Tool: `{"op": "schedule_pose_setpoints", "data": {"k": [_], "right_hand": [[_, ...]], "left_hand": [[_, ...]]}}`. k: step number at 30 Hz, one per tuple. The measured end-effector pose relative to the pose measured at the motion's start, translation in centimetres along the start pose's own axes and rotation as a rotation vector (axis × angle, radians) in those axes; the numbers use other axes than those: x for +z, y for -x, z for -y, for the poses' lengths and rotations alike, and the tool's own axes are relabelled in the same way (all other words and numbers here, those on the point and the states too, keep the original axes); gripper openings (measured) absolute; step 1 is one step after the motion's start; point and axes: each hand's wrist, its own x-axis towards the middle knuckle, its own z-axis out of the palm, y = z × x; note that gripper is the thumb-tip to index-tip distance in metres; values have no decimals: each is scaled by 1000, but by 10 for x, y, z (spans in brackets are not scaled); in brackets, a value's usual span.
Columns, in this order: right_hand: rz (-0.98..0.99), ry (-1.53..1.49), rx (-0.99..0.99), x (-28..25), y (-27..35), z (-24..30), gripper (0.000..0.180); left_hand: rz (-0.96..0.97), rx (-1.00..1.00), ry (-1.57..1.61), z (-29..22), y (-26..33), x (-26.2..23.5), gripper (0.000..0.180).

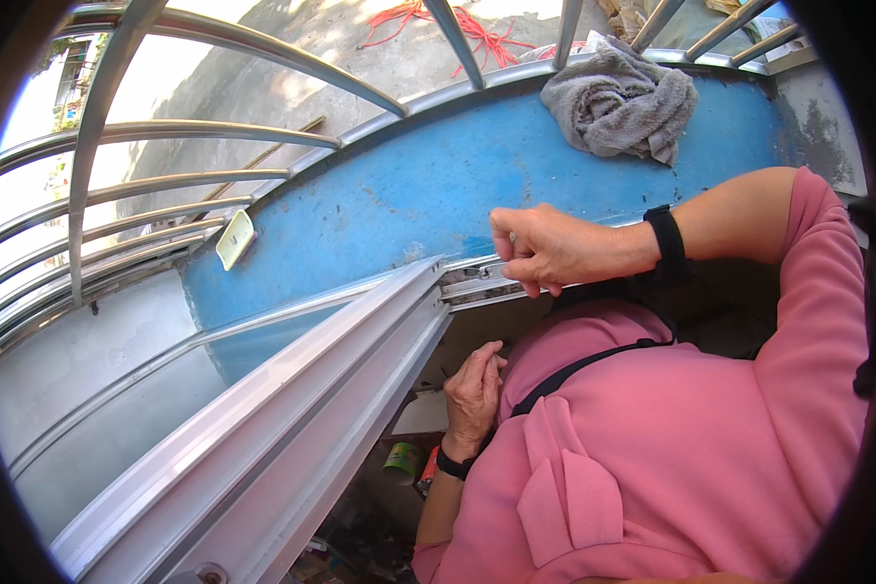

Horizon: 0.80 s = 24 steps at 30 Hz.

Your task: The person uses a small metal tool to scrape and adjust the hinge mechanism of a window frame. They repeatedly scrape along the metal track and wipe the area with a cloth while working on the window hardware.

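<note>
My right hand (547,247) hovers over the metal window track (479,280), fingers curled in and thumb pressed toward them. Whatever it pinches, if anything, is too small to make out. Below the track, on the inner side, my left hand (473,393) is raised with its fingers bent together; its palm side is hidden. Left of both hands, a white window sash (273,409) slants from the lower left up to the track. Beyond the track lies a blue sill (399,200). A crumpled grey cloth (618,105) rests at its far right.
Curved metal railings (263,58) border the sill on the far and left sides. A small pale yellow object (235,240) leans at the sill's left end. Outside, red rope (477,37) lies on concrete. Under the sash, a green can (402,462) stands among dark clutter.
</note>
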Motion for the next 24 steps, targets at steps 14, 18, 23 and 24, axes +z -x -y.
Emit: {"op": "schedule_pose_setpoints", "data": {"k": [14, 18, 23, 24], "right_hand": [[137, -10, -206, 15, -46, -8, 16], [91, -11, -146, 25, -60, -6, 17], [98, -126, -65, 31, -72, -6, 16], [99, -150, -44, 32, -74, -6, 15]], "left_hand": [[16, -53, 8, 13, -2, 6, 23], [11, -56, 8, 17, -4, 3, 23], [12, -78, 20, 16, -5, 0, 22], [10, -69, 18, 16, -6, -1, 22]]}}
